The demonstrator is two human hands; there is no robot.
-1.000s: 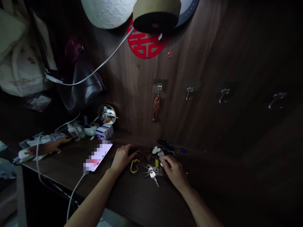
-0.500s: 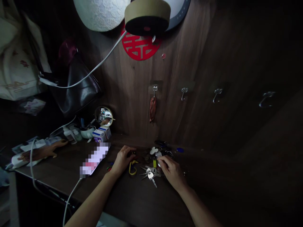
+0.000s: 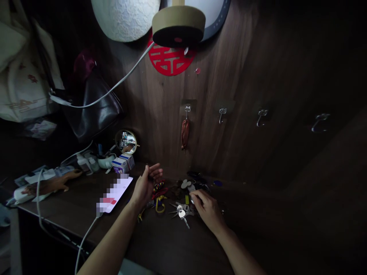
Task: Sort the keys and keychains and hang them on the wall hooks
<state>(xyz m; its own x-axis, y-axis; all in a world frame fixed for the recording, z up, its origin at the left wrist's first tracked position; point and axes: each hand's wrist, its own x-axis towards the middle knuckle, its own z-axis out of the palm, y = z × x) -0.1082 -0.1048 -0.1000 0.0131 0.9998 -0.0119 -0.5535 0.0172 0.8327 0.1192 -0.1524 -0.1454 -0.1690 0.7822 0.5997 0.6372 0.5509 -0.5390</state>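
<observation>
My left hand [image 3: 146, 185] is raised over the desk, palm turned inward and fingers apart, with nothing in it. Just right of it lie a multicoloured braided cord [image 3: 158, 186], a red cord [image 3: 162, 193] and a yellow strap loop [image 3: 160, 207]. My right hand [image 3: 207, 206] rests at the right side of a key pile, its thumb and fingers pinched at a small shiny piece that they largely hide. Silver keys [image 3: 181, 214] fan out left of that hand. A yellow tag [image 3: 187, 199] and a pale clover-shaped piece [image 3: 185, 183] lie among them.
A phone [image 3: 116, 193] on a white cable [image 3: 86, 236] lies left on the desk. Behind it stand a small box [image 3: 123, 164] and a round mirror [image 3: 126, 142]. Metal hooks [image 3: 222, 114] line the wall, one bearing a reddish-brown braided cord [image 3: 185, 134]. A blue oval tag [image 3: 218, 183] lies at the back.
My left hand has lifted and turned its palm inward, its fingers now apart. The cords beside it have come into sight. My right hand stays at almost the same spot.
</observation>
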